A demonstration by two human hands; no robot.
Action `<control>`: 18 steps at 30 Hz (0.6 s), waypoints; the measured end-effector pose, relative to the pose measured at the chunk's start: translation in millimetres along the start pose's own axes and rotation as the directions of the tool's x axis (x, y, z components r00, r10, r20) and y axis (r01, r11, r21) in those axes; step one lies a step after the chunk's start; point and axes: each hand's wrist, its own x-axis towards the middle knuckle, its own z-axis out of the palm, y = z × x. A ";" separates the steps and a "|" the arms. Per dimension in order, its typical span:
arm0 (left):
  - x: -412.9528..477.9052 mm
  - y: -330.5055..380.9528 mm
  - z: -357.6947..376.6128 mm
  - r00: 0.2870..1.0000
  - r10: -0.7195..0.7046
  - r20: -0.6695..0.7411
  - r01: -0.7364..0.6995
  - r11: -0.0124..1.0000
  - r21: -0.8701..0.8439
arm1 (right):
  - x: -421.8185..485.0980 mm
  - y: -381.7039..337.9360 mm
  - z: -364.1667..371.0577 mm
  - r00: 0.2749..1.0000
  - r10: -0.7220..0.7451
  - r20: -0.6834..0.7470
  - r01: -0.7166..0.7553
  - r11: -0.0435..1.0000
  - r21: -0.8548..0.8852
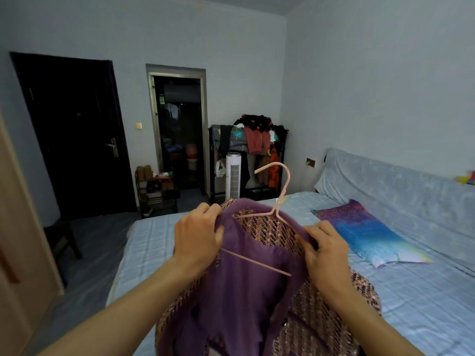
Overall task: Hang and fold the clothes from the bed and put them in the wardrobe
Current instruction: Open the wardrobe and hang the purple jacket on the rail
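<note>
Left hand (198,235) pinched jacket (244,291) collar edge, right hand (326,250) pinched other side. Hanger (276,212) sat inside. Best next, likely: pull shoulders even over hanger, keep hook up.

A single view serves here: a wide-angle camera on the person's head, facing forward and slightly down across the bed (424,317) toward the far wall with the dark door (74,134) and the open doorway (180,129). The left hand (198,235) and right hand (326,253), gripping the purple garment (244,291), sit close under the lens. The far doorway is dim inside, possibly a storage space.
</note>
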 end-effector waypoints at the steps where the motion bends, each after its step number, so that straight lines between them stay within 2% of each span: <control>1: -2.8 3.9 0.9 1.000 0.011 0.001 -0.011 1.000 0.001 | -1.6 -2.4 2.8 1.000 0.001 0.001 -0.001 1.000 0.000; 7: -29.1 43.3 5.3 0.997 0.068 0.038 -0.067 0.997 -0.033 | -10.8 -10.6 23.7 0.997 0.081 -0.006 -0.081 0.997 0.016; 12: -49.8 71.2 7.8 0.994 0.096 0.058 -0.093 0.995 -0.043 | -10.6 -21.5 31.0 0.997 0.070 -0.027 -0.069 0.997 0.033; 15: -51.2 70.7 5.6 0.999 0.036 0.021 -0.033 0.991 -0.133 | -11.4 -21.6 28.9 0.997 0.063 -0.043 -0.060 0.996 0.070; 18: -53.9 64.8 0.6 0.999 0.045 0.028 -0.038 0.974 -0.223 | -9.2 -21.8 21.9 0.996 0.040 -0.085 -0.032 0.995 0.094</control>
